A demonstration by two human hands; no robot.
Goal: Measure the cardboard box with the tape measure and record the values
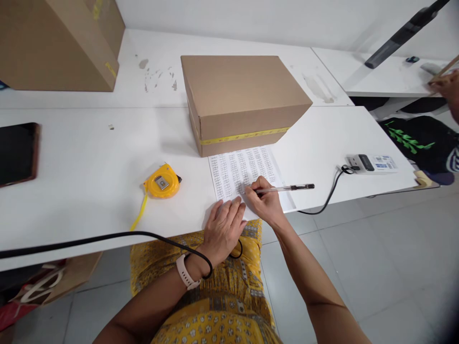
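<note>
A printed sheet of paper (236,169) full of small rows of text lies at the table's front edge, partly under a closed cardboard box (240,98). My right hand (263,198) pinches a clear ballpoint pen (287,188), its tip on the sheet. My left hand (224,227) lies flat with fingers stretched out on the sheet's lower edge, touching the right hand. A pale watch sits on my left wrist.
A yellow tape measure (161,182) with pulled-out tape lies left of the sheet. A dark tablet (16,153) rests at far left, a large cardboard box (60,43) at back left. A black cable (89,239) runs along the front edge. A small device (373,163) sits right; another person's hand (448,88) is far right.
</note>
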